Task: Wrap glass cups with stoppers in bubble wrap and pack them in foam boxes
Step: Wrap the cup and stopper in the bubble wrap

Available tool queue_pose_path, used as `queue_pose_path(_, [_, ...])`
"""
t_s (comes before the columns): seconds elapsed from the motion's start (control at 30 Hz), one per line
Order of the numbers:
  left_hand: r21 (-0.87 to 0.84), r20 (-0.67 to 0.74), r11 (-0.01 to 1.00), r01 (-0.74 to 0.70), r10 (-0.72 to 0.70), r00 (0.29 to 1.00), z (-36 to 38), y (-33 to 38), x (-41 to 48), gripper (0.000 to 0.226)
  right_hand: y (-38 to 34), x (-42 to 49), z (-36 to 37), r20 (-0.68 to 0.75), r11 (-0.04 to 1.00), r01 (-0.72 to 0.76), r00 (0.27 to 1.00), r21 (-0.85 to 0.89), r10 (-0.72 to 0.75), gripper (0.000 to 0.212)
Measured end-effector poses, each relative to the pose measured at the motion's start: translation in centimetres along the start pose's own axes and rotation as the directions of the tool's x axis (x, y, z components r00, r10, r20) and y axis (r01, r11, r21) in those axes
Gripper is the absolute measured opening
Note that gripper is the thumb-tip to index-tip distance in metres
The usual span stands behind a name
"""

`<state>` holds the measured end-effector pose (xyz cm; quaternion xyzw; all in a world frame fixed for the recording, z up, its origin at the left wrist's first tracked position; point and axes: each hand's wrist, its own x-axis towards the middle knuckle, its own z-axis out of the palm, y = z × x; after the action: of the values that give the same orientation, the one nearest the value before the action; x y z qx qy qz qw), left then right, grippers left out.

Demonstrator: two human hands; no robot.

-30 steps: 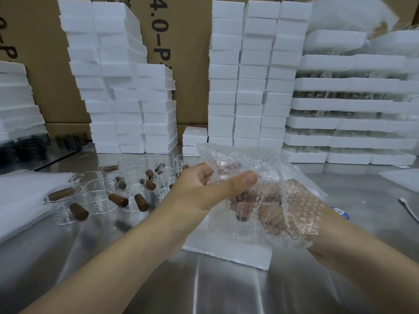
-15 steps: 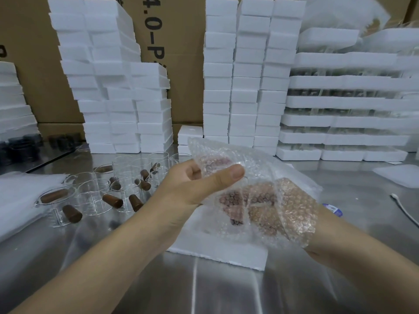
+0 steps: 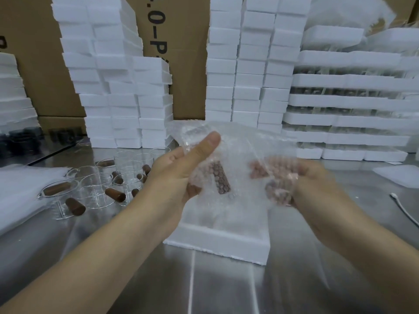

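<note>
Centre of the frame, the bubble wrap (image 3: 240, 155) is up off the counter (image 3: 204, 291) and held between both hands, just above an open white foam box (image 3: 224, 241) that sits on the steel in the lower middle. The left hand (image 3: 179, 175) has a closed grip on the wrap's left side, with the thumb (image 3: 208, 143) laid up across the front and the fingers tucked behind. The right hand (image 3: 317, 191) comes in from the right, its fingers (image 3: 278, 177) showing pink through the bubbles, curled round that side of the sheet and gripping it. Inside the bundle there is a dark brown stopper (image 3: 221, 177), a short cylinder tilted steeply, its long axis running from upper left down to lower right, dappled by the bubble pattern over it. The glass it belongs to is hard to pick out, since the wrap is cloudy and blurred here, so I can't say which way the cup's mouth faces. The wrap itself is clear and crinkled, puffed up into a loose peak towards the top of the bundle. At left of the frame, a cluster of glass cups (image 3: 97, 189) stands on the counter, with more brown stoppers (image 3: 115, 194) lying in and among them, and a pile of white foam sheet (image 3: 18, 189) at the far left edge. Across the back rise tall stacks of foam boxes (image 3: 249, 64) against a cardboard carton (image 3: 181, 64). A white cable (image 3: 405, 211) trails along the right edge.
</note>
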<state>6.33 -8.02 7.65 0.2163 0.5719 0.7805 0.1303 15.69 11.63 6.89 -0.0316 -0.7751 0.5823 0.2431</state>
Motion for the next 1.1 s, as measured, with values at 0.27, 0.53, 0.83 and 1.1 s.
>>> queue_pose_path(0.27, [0.018,0.009,0.999,0.036,-0.037,0.999,-0.6,0.3,0.1,0.084,-1.7,-1.4,0.8,0.258,0.94,-0.116,0.966,0.321,0.031,0.109])
queue_pose_path(0.53, [0.157,0.024,0.987,-0.026,0.022,0.999,-0.7,-0.2,0.2,0.063,-1.6,-1.7,1.2,0.303,0.945,-0.139,0.952,0.295,0.045,0.104])
queue_pose_path(0.83, [0.183,0.024,0.983,-0.032,0.028,0.999,0.1,-1.3,0.1,0.037,-0.9,-2.3,2.7,0.11,0.975,0.208,0.974,-0.077,-0.199,0.114])
queue_pose_path(1.1, [0.16,0.102,0.986,0.056,-0.073,0.992,0.3,-1.0,-0.4,0.103,-1.4,-0.9,0.7,0.062,0.96,-0.027,0.998,0.278,0.01,0.025])
